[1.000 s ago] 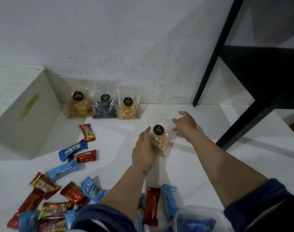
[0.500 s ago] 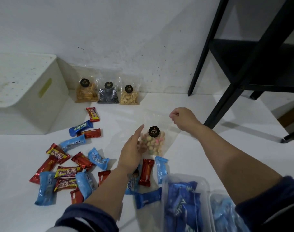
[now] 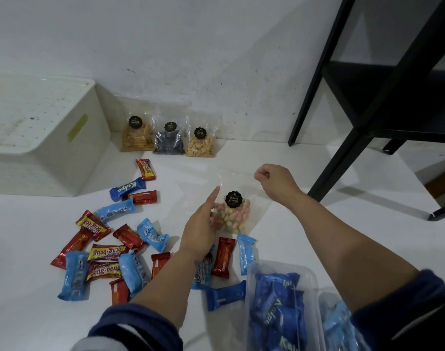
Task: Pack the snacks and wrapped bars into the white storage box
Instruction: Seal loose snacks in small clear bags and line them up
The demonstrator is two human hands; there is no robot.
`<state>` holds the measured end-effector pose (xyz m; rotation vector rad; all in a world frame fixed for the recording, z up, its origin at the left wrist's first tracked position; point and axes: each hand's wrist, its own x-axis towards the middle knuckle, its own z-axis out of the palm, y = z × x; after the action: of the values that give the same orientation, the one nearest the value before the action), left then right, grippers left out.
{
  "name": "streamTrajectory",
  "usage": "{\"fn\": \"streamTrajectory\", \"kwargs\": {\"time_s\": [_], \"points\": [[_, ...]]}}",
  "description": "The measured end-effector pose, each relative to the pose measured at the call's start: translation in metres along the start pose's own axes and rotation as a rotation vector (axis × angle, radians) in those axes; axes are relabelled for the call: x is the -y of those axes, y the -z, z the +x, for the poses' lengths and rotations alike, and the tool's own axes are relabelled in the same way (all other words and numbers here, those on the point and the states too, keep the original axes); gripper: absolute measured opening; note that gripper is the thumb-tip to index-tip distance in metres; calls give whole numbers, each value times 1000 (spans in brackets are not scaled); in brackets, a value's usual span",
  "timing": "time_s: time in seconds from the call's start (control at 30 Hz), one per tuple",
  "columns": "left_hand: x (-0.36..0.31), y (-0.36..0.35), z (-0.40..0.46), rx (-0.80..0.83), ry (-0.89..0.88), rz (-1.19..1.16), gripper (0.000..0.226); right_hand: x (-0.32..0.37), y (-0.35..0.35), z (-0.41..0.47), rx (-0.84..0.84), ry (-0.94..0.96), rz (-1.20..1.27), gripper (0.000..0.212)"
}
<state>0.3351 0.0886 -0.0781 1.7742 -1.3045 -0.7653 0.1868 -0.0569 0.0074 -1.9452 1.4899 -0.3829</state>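
White counter, bars scattered everywhere. Your right hand is pinching the biscuit bag by its clear top corner; your left hand is flat open against its left side. The white storage box is well off to the left, so lefty's nearer.
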Motion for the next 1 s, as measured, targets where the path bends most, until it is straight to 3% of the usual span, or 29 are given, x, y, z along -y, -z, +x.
{"fn": "streamTrajectory", "kwargs": {"time_s": [0.23,0.4,0.5,0.57,0.73,0.93,1.0], "points": [[-2,1,3,1,-49,58,92,7,6,-5,67,7,142,18],[-5,2,7,10,-79,80,93,13,7,-4,21,25,162,7],[-15,2,8,18,-46,-32,81,12,7,-3,50,26,171,7],[-30,4,15,-60,9,-178,68,13,9,-4,115,45,188,7],[-71,21,53,-251,33,-258,12,17,15,-7,187,103,196,7],[-73,22,64,-191,83,-220,13,26,8,-9,88,171,141,4],[-73,20,66,-195,84,-192,13,29,3,-8,40,169,79,12]]}}
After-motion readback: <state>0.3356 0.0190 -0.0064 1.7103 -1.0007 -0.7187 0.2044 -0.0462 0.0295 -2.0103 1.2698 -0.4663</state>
